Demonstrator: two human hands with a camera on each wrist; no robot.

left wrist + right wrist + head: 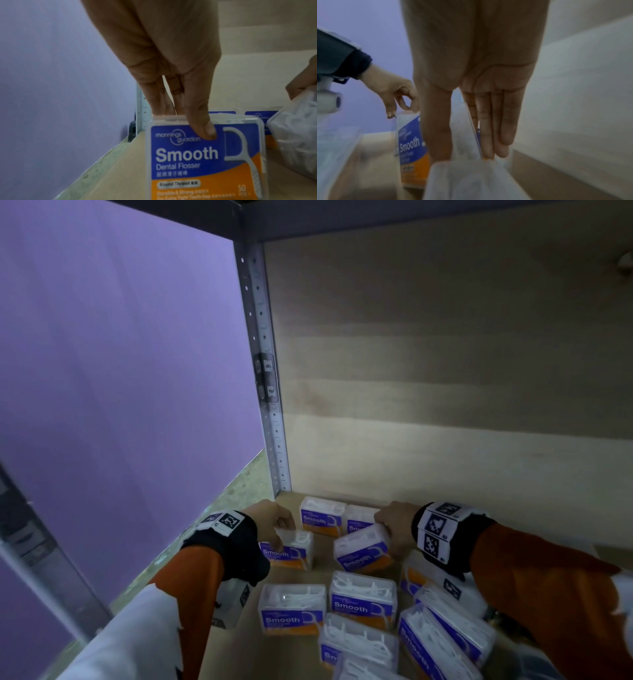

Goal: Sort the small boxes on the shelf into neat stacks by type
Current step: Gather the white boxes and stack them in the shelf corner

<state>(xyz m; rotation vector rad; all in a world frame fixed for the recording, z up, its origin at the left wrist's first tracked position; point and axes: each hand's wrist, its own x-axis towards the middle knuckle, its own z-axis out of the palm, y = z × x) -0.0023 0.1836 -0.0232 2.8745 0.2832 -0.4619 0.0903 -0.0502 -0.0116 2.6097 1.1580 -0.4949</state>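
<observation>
Several clear plastic boxes of "Smooth" dental flossers with blue and orange labels lie on the wooden shelf point(239, 642). My left hand point(282, 530) pinches the top of one upright box point(291, 551), thumb point(205, 129) on its label point(197, 162) and fingers behind. To the right, my right hand point(387, 537) grips a tilted box point(363, 549) between thumb point(436, 128) and fingers point(496, 128); this box point(471, 175) looks blurred. Two boxes point(322, 517) stand side by side at the back wall.
More flosser boxes point(363, 597) lie scattered near the shelf's front and right point(445, 635). A perforated metal post point(270, 405) marks the back left corner. A wooden back panel point(445, 371) closes the rear; a purple wall point(120, 354) lies to the left.
</observation>
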